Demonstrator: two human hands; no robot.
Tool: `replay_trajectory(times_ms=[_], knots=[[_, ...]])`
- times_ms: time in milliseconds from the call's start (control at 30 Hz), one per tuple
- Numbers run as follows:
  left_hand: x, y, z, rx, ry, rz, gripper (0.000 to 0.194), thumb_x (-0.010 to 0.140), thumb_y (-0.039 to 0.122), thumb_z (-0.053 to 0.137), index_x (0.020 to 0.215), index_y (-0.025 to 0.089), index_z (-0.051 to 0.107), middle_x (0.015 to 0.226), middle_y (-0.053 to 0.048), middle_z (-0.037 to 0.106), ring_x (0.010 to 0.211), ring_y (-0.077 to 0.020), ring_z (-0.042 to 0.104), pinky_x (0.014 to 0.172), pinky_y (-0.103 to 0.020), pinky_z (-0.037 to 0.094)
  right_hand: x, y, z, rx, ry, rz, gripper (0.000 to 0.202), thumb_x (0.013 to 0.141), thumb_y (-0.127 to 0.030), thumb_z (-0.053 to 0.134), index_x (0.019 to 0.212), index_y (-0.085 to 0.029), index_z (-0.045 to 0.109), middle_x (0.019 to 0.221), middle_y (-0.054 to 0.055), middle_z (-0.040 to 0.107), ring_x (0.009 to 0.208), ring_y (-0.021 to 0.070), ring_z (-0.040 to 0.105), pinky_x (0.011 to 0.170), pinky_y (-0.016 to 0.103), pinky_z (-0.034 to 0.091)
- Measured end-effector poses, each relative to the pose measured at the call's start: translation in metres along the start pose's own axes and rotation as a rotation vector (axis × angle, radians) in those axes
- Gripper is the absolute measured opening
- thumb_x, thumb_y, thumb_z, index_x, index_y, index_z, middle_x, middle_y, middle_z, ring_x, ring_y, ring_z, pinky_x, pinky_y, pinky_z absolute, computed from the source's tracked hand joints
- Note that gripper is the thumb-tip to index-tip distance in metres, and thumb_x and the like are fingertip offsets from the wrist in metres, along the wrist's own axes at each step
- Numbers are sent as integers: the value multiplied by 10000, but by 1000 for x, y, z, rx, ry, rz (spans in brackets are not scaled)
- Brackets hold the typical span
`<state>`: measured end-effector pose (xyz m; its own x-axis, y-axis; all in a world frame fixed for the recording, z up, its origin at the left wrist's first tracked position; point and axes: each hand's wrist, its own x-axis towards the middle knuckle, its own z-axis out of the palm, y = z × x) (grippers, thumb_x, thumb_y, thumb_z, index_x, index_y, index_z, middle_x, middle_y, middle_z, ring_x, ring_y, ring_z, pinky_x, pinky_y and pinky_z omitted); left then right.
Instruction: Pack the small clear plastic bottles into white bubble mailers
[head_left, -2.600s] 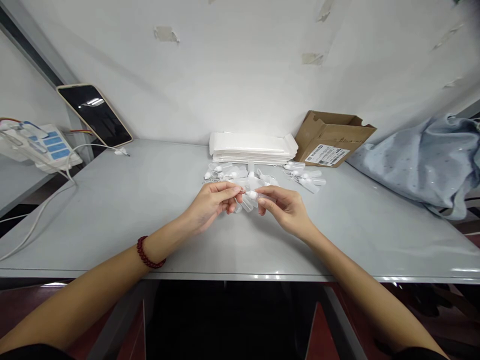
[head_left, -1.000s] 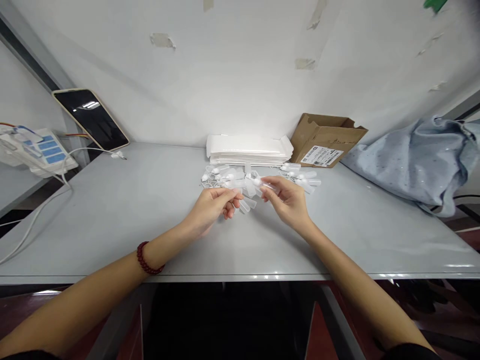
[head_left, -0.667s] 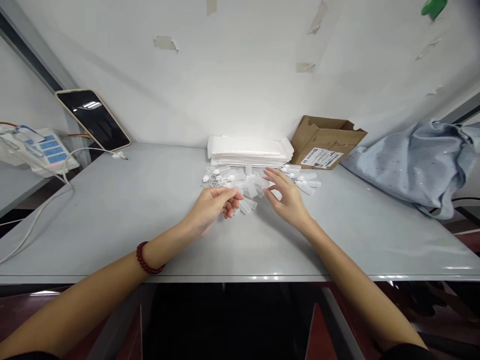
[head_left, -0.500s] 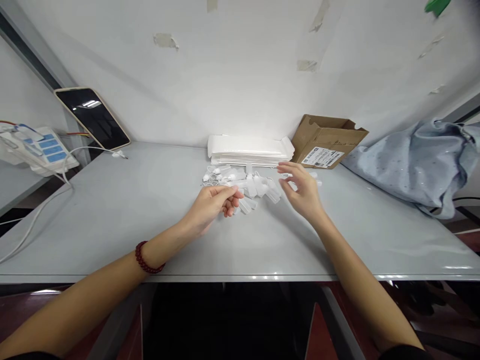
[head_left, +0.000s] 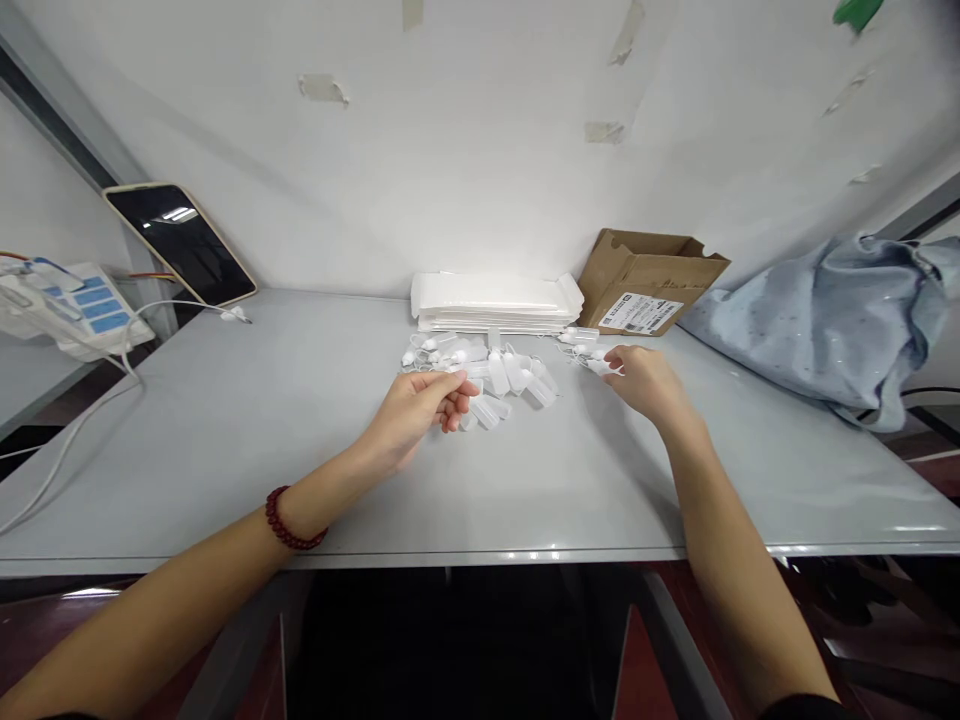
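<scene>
in the head-camera view, a person is working bare-handed at a gray table (head_left: 525, 490) that is filling the middle of the frame. at center, the left hand (head_left: 409, 420), its wrist wearing a dark red beaded bracelet (head_left: 289, 525), is resting in a narrow pinch: the thumb is pressing toward the forefinger, the other fingers are curling in, and whether that grip is holding something tiny cannot be told. the hand is partly covering a loose pile of small clear tubes (head_left: 538, 390) with white caps and thin cords, lying at the center of the frame.

right of center, the right hand (head_left: 646, 380) is bending downward over a smaller cluster of like tubes (head_left: 581, 335). its thumb and fingers are standing close together at one capped tube (head_left: 599, 367); whether the grip is firmly pinching it cannot be told.

just behind the pile, a stack of white envelopes (head_left: 495, 300) is lying near the white wall. beside it, a brown cardboard box (head_left: 652, 280) is tilting, its printed label facing the camera. a pale blue bag (head_left: 825, 320) is slumping at the right of the frame. at upper left, a phone (head_left: 184, 245) is leaning near a white power strip (head_left: 97, 310), where a white cable (head_left: 75, 440) is trailing across the table.
</scene>
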<state>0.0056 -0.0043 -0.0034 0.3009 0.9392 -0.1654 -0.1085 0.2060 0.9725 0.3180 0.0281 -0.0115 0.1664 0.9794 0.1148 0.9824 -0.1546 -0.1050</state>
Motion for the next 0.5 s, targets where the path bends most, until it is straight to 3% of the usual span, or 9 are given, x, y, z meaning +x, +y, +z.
replay_trajectory(times_ms=[133,367,500], knots=[[0,0,0,6,8,-6,298,837,390,627,743,118,704,641,-16,583,496,-83,498,533,-260,405,0,-2,-1,-34,-41,48,262,782,-154,592,1032,-167,671,1092,121,686,956,277,626,680,327,434],[1,0,0,5,10,6,296,830,391,632,730,122,705,634,-13,576,491,-82,490,530,-262,403,-4,-14,-2,82,-107,0,189,741,-190,648,919,-161,703,922,105,722,843,256,655,610,297,428],[1,1,-1,-3,11,19,295,835,387,629,732,122,709,641,-14,578,495,-81,496,535,-258,404,-7,-18,-10,337,-79,10,177,741,-182,616,899,-136,680,821,97,718,770,227,662,648,308,467]])
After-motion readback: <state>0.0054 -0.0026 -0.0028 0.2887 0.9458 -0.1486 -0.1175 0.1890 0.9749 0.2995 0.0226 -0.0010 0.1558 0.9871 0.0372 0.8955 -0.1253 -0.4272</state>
